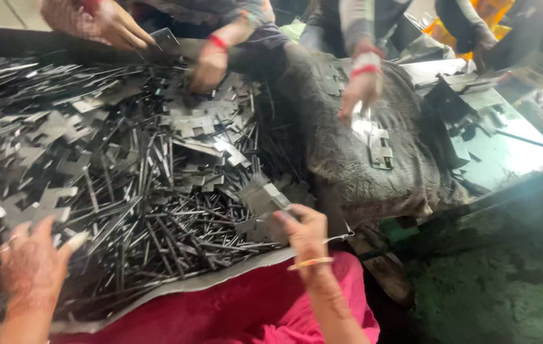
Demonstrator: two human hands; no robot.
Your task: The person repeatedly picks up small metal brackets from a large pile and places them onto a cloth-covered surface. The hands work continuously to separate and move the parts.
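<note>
A large heap of flat grey metal plates (188, 124) and thin metal pins (176, 232) covers the work surface in front of me. My left hand (32, 264) hovers over the heap's near left edge, fingers spread and holding nothing. My right hand (303, 232), with a thin bangle on the wrist, is curled at the heap's near right edge, its fingertips on a notched metal plate (264, 200). A thin pin (340, 237) sticks out to the right of that hand. Motion blur hides the exact grip.
Other people's hands work at the far side: one (115, 25) at the back left, one (208, 64) in the plates, one (361, 86) over a plate (380, 150) on a dark grey cloth (335, 165). A green table (507, 156) lies to the right and pink fabric (239, 306) below.
</note>
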